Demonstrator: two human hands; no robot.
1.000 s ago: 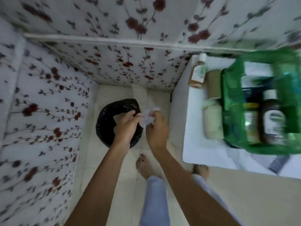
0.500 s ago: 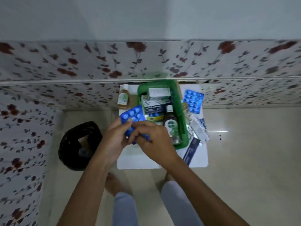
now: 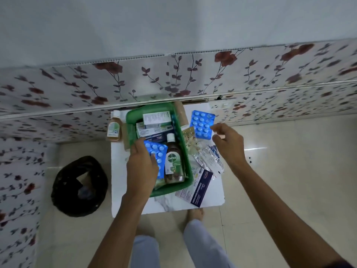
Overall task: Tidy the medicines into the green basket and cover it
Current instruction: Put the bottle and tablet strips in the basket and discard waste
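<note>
Holding a blue blister in the left hand, fingers curled over its left side, at the near half of the green basket. Blister's long axis runs near-to-far, same as the basket's, which points at the wall. Dettol lies in the basket just right of it, cap toward the wall. Boxes sit at the far end. Right hand: curled fingertips touch the near edge of a second blister on the table, right of the basket. Can't tell if it grips.

Glossy tiled floor; green plastic basket.
</note>
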